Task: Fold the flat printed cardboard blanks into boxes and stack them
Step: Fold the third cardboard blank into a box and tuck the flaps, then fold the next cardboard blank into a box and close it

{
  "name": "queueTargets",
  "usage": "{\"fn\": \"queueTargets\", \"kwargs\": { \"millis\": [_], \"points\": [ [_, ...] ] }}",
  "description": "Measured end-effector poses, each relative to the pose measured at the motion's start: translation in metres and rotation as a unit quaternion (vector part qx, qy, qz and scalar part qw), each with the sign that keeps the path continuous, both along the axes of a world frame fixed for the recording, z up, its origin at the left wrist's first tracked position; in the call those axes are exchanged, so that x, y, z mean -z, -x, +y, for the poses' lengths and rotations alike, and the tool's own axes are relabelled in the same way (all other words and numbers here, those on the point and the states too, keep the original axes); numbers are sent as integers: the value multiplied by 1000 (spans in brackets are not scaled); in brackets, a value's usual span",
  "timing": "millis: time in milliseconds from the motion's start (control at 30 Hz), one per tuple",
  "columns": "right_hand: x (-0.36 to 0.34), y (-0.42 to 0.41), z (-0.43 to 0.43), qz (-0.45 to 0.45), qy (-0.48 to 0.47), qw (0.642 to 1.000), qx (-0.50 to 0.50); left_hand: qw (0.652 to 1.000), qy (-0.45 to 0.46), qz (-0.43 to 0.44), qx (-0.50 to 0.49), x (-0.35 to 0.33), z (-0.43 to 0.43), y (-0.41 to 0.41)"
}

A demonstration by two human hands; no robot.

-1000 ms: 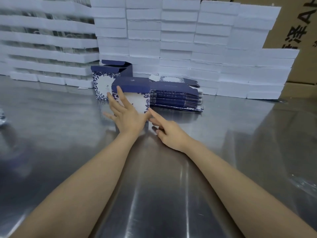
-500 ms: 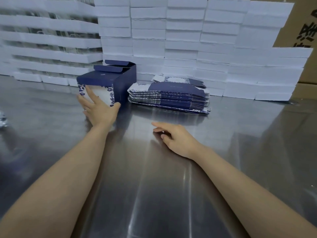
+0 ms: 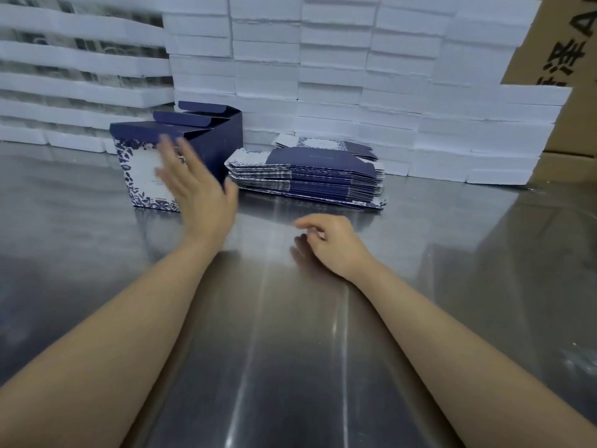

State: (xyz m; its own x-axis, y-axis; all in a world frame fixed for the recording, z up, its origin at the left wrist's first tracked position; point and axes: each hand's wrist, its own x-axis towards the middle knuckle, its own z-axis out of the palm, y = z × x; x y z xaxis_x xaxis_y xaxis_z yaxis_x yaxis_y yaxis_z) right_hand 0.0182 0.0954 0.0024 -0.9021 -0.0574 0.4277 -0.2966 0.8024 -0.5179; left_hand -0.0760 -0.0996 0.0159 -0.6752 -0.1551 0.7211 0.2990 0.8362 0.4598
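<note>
Released from the folded box (image 3: 142,169) it gripped half a second ago, the left hand (image 3: 197,189) is now a blur in front of the box's printed face, fingers straight and spread; contact cannot be told. The stack of flat blanks (image 3: 310,179) lies beyond its thumb. The right hand (image 3: 329,240) rests on the steel table (image 3: 290,350), fingers loosely curled and empty, with the blanks just past its fingertips.

Before me a shiny stainless-steel table (image 3: 290,350) runs back to a wall of stacked white foam slabs (image 3: 332,76). A brown corrugated carton with black printed characters (image 3: 568,43) stands behind its right end.
</note>
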Motion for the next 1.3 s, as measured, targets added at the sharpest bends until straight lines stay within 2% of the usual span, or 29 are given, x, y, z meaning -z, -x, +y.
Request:
{"fn": "queueTargets", "kwargs": {
  "millis": [67, 133, 167, 233, 300, 433, 633, 1300],
  "points": [
    [-4, 12, 11, 26, 0, 997, 68, 989, 105, 20, 99, 2, 27, -9],
    [-6, 26, 21, 58, 34, 987, 144, 965, 195, -35, 171, 10, 55, -15],
    [-6, 34, 25, 73, 46, 980, 178, 957, 209, -61, 190, 15, 65, -14],
    [-6, 48, 31, 85, 36, 969, 231, 957, 197, -83, 194, 19, 75, -6],
    [-5, 61, 33, 90, -20, 963, 255, 964, 177, -91, 177, 18, 78, 5],
    [-3, 84, 34, 85, -136, 959, 233, 968, 161, -116, 156, 17, 78, 19],
    [-4, 99, 39, 131, -122, 961, 212, 970, 140, -116, 163, 19, 79, 22],
    [-1, 106, 43, 124, -128, 957, 229, 964, 132, -142, 180, 18, 77, 22]
  ]
}}
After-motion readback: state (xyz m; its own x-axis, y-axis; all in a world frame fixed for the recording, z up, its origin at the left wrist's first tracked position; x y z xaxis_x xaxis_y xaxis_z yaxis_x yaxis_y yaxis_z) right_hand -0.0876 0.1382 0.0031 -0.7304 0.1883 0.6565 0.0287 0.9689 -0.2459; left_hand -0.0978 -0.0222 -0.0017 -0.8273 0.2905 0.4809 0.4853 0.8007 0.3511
